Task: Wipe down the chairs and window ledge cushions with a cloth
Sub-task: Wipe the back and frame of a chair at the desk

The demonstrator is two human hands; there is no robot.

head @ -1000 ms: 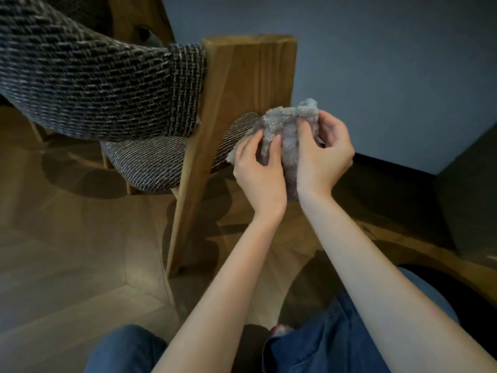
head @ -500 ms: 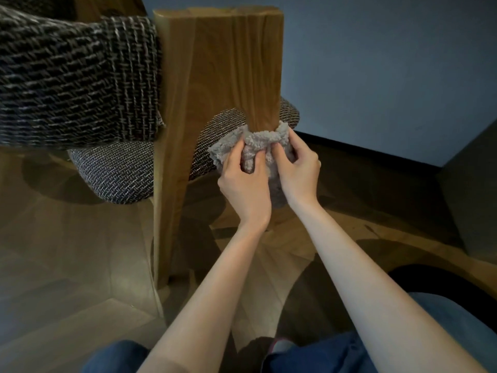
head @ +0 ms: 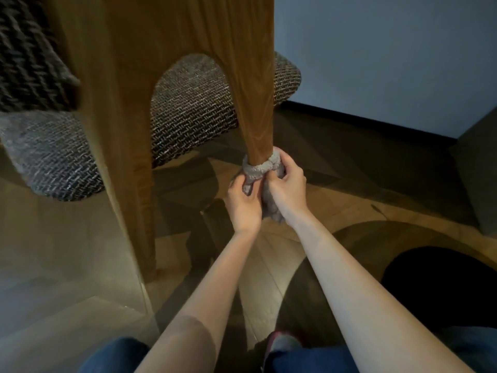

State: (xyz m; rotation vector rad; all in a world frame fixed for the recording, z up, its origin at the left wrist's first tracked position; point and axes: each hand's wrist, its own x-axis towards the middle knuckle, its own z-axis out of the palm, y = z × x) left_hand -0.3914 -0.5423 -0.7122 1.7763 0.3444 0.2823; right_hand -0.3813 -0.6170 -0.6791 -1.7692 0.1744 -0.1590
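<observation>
Bottom edge: I see blue jeans (head: 115, 354) over a wooden parquet floor (head: 67, 238). Centre: the left hand (head: 243, 203) and right hand (head: 287, 189) sit close together, both clenched on a grey fluffy cloth (head: 262, 166). The cloth is wrapped around the lower part of a tapered wooden chair leg (head: 258, 125), and its loose tail hangs between the wrists. Left of centre: a second leg (head: 129, 157) reaches the floor. Behind: the woven seat cushion (head: 193, 109). Upper right: a blue-grey wall (head: 376, 49).
</observation>
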